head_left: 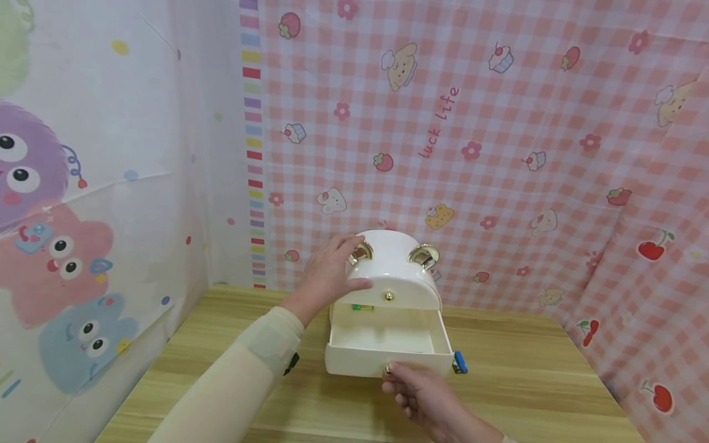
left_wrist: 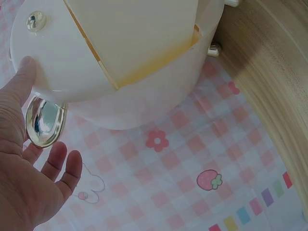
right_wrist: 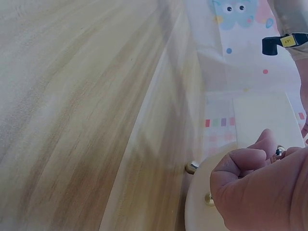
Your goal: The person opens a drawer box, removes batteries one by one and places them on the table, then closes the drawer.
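A white drawer box [head_left: 388, 261] with gold ear-like pieces and gold knobs stands on the table. Its lower visible drawer [head_left: 354, 363] is pulled out. At that drawer's front, my right hand [head_left: 423, 394] pinches the small gold knob between thumb and fingers. My left hand [head_left: 327, 271] rests against the box's upper left side, around the gold ear [left_wrist: 45, 122]. In the left wrist view its thumb [left_wrist: 24, 79] presses on the rounded front, and the other fingers [left_wrist: 70, 173] spread loosely below the ear. Toward the back of the drawer lies a small green-and-yellow item [head_left: 362, 307].
A small blue item [head_left: 460, 362] shows beside the drawer's right front corner. The wood-grain table [head_left: 509, 381] runs back to a pink checked cloth [head_left: 498, 203], with a white cartoon-printed cloth [head_left: 138, 246] at left. In the right wrist view, a gold foot [right_wrist: 192, 167] shows under the box.
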